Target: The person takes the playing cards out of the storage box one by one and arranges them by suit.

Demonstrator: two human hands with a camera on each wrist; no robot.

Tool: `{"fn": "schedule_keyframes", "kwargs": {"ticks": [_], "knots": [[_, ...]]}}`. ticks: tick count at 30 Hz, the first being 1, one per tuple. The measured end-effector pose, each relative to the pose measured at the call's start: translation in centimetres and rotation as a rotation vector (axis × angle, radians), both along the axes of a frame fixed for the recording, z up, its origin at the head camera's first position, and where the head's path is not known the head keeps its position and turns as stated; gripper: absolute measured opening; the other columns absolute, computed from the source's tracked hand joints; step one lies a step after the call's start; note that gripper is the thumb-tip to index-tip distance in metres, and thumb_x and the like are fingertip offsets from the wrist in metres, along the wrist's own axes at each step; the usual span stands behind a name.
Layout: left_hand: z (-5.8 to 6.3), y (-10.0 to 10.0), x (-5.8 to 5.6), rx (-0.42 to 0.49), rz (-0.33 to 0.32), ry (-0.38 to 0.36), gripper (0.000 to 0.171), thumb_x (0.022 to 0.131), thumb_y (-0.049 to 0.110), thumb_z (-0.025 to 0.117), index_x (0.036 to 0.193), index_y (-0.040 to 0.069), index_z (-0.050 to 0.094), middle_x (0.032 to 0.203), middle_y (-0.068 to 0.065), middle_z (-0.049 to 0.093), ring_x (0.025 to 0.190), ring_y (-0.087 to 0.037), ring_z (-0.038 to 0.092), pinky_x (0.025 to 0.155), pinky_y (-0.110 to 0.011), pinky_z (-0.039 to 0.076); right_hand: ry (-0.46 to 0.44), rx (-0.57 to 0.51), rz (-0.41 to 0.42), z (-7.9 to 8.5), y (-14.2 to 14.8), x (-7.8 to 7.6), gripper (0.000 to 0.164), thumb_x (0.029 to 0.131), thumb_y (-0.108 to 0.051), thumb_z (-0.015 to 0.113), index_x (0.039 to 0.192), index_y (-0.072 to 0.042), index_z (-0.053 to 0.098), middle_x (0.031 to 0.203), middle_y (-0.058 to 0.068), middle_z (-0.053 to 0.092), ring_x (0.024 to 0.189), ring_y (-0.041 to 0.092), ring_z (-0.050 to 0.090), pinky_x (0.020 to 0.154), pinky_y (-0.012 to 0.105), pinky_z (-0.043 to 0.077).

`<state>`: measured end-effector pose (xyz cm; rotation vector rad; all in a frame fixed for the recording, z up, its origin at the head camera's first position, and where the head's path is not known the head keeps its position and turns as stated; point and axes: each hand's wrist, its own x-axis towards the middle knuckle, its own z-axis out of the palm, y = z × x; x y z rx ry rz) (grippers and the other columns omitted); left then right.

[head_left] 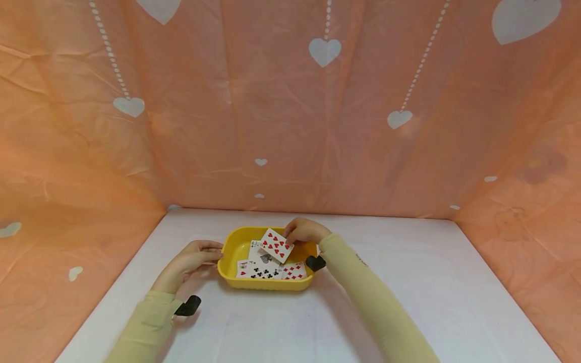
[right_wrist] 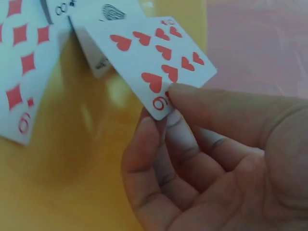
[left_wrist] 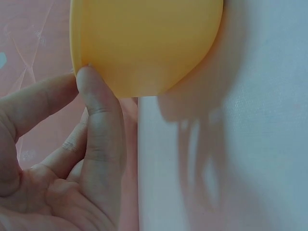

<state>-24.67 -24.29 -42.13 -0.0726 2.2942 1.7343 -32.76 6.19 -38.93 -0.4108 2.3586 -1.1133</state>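
Note:
A yellow plastic tub (head_left: 286, 285) holds several playing cards face up. At its left end my left hand (head_left: 195, 258) pinches the rim; thumb (left_wrist: 98, 110) and index finger meet at the edge in the left wrist view. My right hand (head_left: 309, 231) reaches over the tub's right end and pinches a nine of hearts (right_wrist: 163, 53) by one corner between thumb and fingers. Beneath that card lie an ace of spades (head_left: 265, 258) and a clubs card (head_left: 265, 272). To their right is a nine of diamonds (right_wrist: 21, 57), and a heart face card (head_left: 242, 268) lies at the left.
The tub stands on a white table (head_left: 386, 282). Orange-pink sheeting (head_left: 281, 116) with white hearts rises behind and on both sides. Dark pieces (head_left: 188, 306) stick out at both sleeve cuffs.

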Motion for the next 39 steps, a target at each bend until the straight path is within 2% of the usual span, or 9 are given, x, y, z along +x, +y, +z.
{"fn": "schedule_keyframes", "kwargs": {"ticks": [4,11,14,17,21,26,33,39], "knots": [[0.1,0.0,0.0,0.0,-0.002,0.004,0.044,0.091,0.009,0.064,0.126,-0.013,0.05,0.105,-0.014,0.065,0.084,-0.019,0.064,0.08,-0.038,0.053,0.009,-0.084,-0.014,1.2,1.3,-0.1,0.018,0.081,0.001,0.068,0.098,0.0,0.064,0.075,0.004,0.059,0.063,0.014,0.051,0.066,0.029,0.051],[0.2,-0.3,-0.1,0.032,-0.051,0.045,0.043,0.091,0.005,0.062,0.125,-0.018,0.047,0.105,-0.015,0.065,0.083,-0.017,0.064,0.08,-0.038,0.053,0.015,-0.203,-0.035,3.2,5.4,-0.2,0.019,0.085,0.001,0.063,0.103,0.004,0.06,0.083,0.007,0.06,0.07,0.017,0.056,0.074,0.035,0.053],[0.3,-0.3,-0.1,0.043,-0.052,0.041,0.043,0.091,0.005,0.063,0.124,-0.017,0.047,0.104,-0.014,0.065,0.083,-0.017,0.064,0.08,-0.038,0.053,0.007,-0.252,-0.048,3.6,7.6,-0.3,0.018,0.087,0.001,0.061,0.104,0.006,0.057,0.084,0.009,0.061,0.071,0.018,0.056,0.079,0.04,0.052],[0.3,-0.3,-0.1,0.043,-0.056,0.045,0.043,0.091,0.005,0.063,0.124,-0.018,0.047,0.105,-0.016,0.065,0.084,-0.017,0.064,0.081,-0.039,0.053,0.001,-0.288,-0.063,3.5,9.8,-0.2,0.018,0.088,0.002,0.06,0.104,0.008,0.054,0.082,0.01,0.06,0.071,0.018,0.056,0.08,0.04,0.052],[0.3,-0.5,0.1,0.036,-0.058,0.049,0.043,0.091,0.005,0.062,0.124,-0.018,0.047,0.106,-0.017,0.064,0.084,-0.017,0.064,0.078,-0.035,0.054,-0.018,-0.337,-0.088,2.7,12.3,0.4,0.02,0.089,0.004,0.059,0.106,0.01,0.052,0.085,0.01,0.062,0.075,0.018,0.06,0.077,0.036,0.054],[0.3,-0.6,0.2,0.033,-0.054,0.041,0.043,0.091,0.005,0.063,0.124,-0.018,0.047,0.106,-0.018,0.064,0.083,-0.018,0.064,0.076,-0.033,0.054,-0.066,-0.395,-0.143,0.8,15.0,1.2,0.017,0.09,0.006,0.055,0.106,0.011,0.051,0.089,0.009,0.062,0.08,0.017,0.062,0.079,0.038,0.053],[0.5,-0.2,0.2,0.028,-0.022,0.001,0.045,0.09,0.005,0.064,0.125,-0.017,0.047,0.102,-0.015,0.066,0.08,-0.018,0.064,0.077,-0.035,0.054,-0.09,-0.375,-0.247,-1.7,17.8,2.2,0.016,0.088,0.004,0.058,0.103,0.01,0.053,0.082,0.008,0.063,0.073,0.016,0.062,0.076,0.036,0.054],[0.3,-0.2,0.1,0.038,-0.037,0.011,0.045,0.09,0.004,0.064,0.125,-0.018,0.046,0.103,-0.017,0.065,0.081,-0.019,0.064,0.077,-0.036,0.054,-0.105,-0.372,-0.289,-3.4,19.4,3.0,0.016,0.089,0.003,0.057,0.102,0.012,0.054,0.082,0.006,0.061,0.074,0.013,0.061,0.073,0.031,0.054]]}}
